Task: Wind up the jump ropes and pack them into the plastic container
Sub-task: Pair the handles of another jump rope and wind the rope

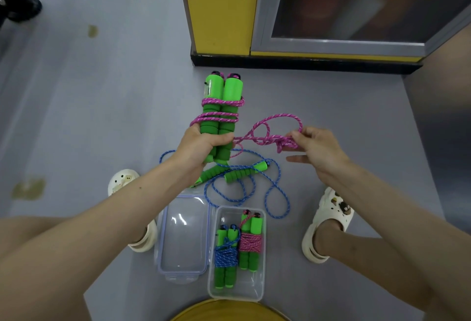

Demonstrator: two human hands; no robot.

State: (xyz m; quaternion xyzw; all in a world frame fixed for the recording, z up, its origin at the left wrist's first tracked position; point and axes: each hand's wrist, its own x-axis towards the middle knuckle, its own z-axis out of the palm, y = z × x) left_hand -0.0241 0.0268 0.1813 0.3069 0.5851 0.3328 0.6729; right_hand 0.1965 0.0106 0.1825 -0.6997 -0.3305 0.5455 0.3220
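Inside the plastic container (260,292) lie two wound jump ropes (238,252).

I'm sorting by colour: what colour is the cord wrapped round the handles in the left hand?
Pink with pale flecks, the cord round the green handles; head view.

Even, soft indoor light, faint shadows, glare on the clear lid (183,231), wide-angle bending at edges.
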